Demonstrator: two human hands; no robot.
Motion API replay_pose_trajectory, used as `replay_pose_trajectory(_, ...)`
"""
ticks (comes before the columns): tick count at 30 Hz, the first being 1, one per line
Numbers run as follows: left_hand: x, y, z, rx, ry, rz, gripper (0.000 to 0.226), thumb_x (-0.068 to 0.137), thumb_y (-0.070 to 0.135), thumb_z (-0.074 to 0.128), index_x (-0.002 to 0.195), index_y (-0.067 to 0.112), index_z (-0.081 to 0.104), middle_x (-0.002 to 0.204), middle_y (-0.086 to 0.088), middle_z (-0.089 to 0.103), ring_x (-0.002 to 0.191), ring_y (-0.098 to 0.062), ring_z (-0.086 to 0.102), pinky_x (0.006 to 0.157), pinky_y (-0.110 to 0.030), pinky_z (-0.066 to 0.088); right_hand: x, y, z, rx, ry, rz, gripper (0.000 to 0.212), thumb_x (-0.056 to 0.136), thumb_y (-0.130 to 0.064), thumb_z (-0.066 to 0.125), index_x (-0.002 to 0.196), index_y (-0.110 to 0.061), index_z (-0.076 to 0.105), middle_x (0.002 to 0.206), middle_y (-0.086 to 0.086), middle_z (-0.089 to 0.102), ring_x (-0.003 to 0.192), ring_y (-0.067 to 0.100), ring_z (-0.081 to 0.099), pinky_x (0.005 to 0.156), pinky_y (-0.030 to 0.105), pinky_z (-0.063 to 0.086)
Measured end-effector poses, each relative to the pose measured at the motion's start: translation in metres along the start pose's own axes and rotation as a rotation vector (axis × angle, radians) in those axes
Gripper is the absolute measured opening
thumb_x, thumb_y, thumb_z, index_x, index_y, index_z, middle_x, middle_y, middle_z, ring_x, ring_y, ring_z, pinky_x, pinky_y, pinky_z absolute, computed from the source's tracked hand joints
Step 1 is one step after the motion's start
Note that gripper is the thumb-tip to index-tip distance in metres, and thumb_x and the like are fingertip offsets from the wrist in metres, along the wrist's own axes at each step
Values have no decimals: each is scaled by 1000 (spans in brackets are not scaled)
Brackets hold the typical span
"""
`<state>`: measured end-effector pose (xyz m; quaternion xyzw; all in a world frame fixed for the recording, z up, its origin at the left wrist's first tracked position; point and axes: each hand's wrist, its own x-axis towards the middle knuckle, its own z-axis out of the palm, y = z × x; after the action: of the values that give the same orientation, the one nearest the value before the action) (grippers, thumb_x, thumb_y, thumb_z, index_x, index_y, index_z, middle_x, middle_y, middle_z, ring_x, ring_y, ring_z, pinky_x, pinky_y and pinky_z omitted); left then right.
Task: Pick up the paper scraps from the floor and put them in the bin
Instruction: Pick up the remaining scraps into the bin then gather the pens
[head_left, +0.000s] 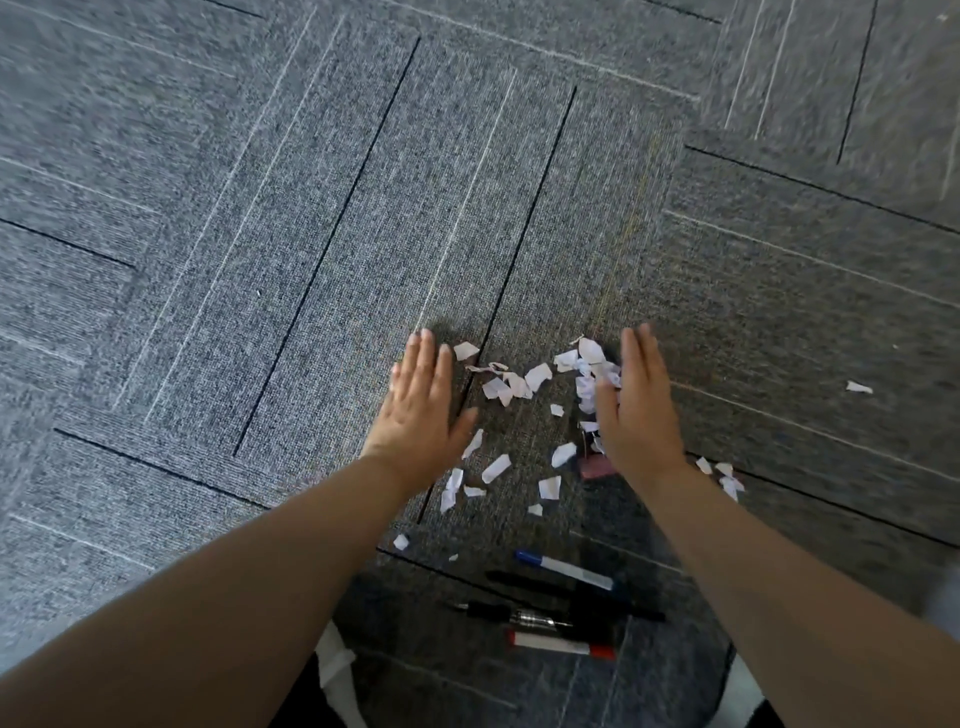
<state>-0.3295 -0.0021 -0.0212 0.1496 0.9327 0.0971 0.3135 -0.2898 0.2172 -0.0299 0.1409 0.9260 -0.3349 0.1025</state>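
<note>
Scraps (537, 375) of white paper strewn over grey carpet floor (260, 260), mostly in the gap between the two grips. Left grip (421, 410) flat, palm down, fingers straight and close together, thumb spread toward the scraps, holding nothing; apparently resting on the carpet at the left edge of the scatter, one scrap just beside its fingertips and a few more just below its thumb. Right grip (636, 410) turned on edge, palm facing left, fingers straight, likewise holding nothing; thickest bunch of scraps heaped against its palm side, touching the fingers. Looser scatter nearer the body, between the two wrists and forearms, thinning out toward the bottom. Three or so scraps outside the right wrist, and a stray piece (858, 387) well apart to the right. Pink eraser (597, 467) just under the right wrist, among the scraps. Nearer the body, below the scatter, a blue-capped marker (563, 570), a black pen (571, 597) and a red-capped marker (561, 646) lying near one another. Edges of the view blurred.
</note>
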Motion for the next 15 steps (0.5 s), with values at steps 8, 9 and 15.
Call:
replay_pose_trajectory(8,6,26,1,256,51,356,75,92,56,27,129,28,-31,138,0,-41,129,-23,-35,106,-42,-20,2,7,-8,-150,-2,-214,68,91,-46,41,145,-12,19,154,9,15,140,23,13,114,37,16)
replay_pose_trajectory(9,11,23,-2,302,43,352,79,90,60,27,128,27,-33,137,-2,-42,129,-25,-36,105,-43,-20,4,15,-10,-278,-53,-288,76,86,-57,39,146,-15,17,154,9,14,140,26,12,114,42,16)
replay_pose_trajectory(15,31,37,-1,319,64,367,75,90,58,29,145,18,-3,150,-4,9,139,-25,11,113,-39,5,48,8,-8,-650,-214,-521,86,73,-76,29,143,-26,18,150,11,26,130,37,32,103,54,31)
